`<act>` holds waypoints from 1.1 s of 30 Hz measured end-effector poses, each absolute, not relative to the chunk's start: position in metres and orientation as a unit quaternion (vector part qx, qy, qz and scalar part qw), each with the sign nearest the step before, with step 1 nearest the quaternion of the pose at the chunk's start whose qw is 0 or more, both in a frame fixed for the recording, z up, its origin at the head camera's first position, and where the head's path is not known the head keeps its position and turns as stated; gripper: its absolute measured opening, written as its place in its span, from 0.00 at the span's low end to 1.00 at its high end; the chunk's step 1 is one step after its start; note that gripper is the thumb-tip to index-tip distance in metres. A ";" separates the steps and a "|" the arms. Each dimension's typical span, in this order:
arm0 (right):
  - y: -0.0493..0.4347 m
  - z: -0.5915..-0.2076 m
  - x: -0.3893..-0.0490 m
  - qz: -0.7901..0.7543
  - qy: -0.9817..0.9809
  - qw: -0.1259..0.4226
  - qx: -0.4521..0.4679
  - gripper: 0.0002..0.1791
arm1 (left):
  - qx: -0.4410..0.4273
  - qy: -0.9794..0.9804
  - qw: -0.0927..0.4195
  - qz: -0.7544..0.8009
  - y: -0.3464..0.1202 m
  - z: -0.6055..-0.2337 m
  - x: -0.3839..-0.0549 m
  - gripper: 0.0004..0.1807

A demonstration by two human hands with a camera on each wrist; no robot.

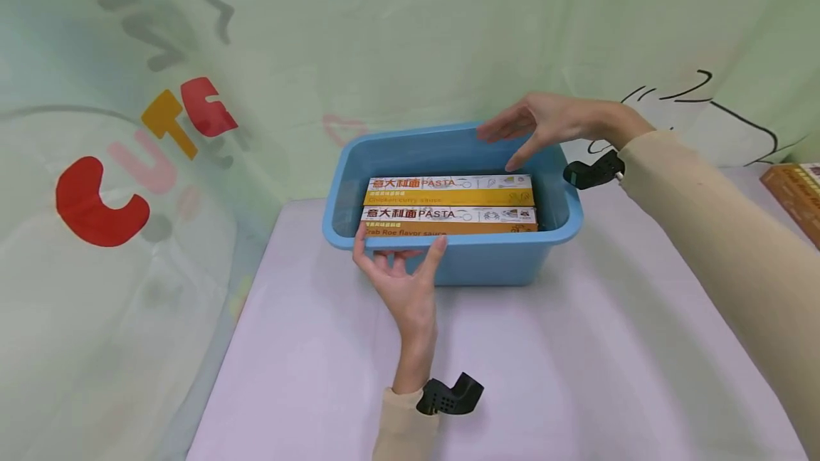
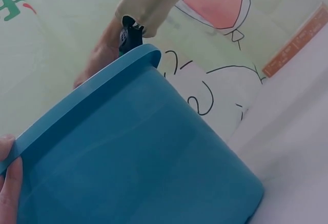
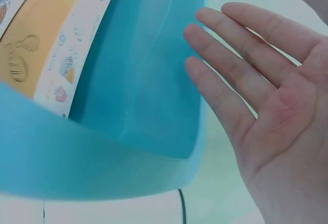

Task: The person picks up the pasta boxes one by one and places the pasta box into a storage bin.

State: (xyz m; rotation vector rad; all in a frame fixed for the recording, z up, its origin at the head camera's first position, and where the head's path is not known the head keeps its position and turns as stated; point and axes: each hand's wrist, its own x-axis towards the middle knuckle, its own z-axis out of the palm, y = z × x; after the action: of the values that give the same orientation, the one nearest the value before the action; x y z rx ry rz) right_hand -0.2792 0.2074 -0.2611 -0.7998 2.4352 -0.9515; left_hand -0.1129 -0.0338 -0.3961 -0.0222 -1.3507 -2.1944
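Observation:
A blue plastic bin [image 1: 448,262] stands on the table, with two pasta boxes side by side inside it. The rear yellow-banded box [image 1: 448,196] reads chicken curry sauce; the front orange-banded box [image 1: 451,228] reads crab roe flavor sauce. My left hand [image 1: 405,290] grips the bin's near rim left of its middle, and the left wrist view shows its fingers [image 2: 12,178] pinching that rim. Over the far right part of the bin is my right hand [image 1: 544,119]. Its fingers [image 3: 225,85] are extended and spread by the far rim, holding nothing; whether they touch it I cannot tell.
Another orange-brown box [image 1: 794,194] lies at the table's far right edge. A printed curtain [image 1: 269,77] hangs behind and to the left of the table [image 1: 307,347], close to the bin's far side.

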 end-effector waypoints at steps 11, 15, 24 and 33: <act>0.207 -0.265 -0.244 -0.369 0.859 0.163 -0.314 0.39 | -0.010 -0.504 0.278 -0.817 -0.034 -0.397 -0.113 0.57; 0.216 -0.265 -0.226 -0.358 0.869 0.142 -0.312 0.37 | -0.009 -0.502 0.278 -0.819 -0.035 -0.398 -0.113 0.56; 0.286 -0.306 -0.167 -0.465 0.849 -0.066 -0.242 0.37 | -0.017 -0.509 0.283 -0.813 -0.033 -0.397 -0.114 0.58; 0.389 -0.404 -0.084 -0.454 0.879 -0.137 -0.043 0.40 | -0.013 -0.506 0.266 -0.820 -0.027 -0.397 -0.108 0.58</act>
State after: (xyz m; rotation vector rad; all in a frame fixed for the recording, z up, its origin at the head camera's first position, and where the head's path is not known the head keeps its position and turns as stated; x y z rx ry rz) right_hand -0.0842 0.3888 -0.4042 -0.1500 3.0338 -1.5659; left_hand -0.1082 -0.0269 -0.3972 -0.0347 -1.3676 -2.2150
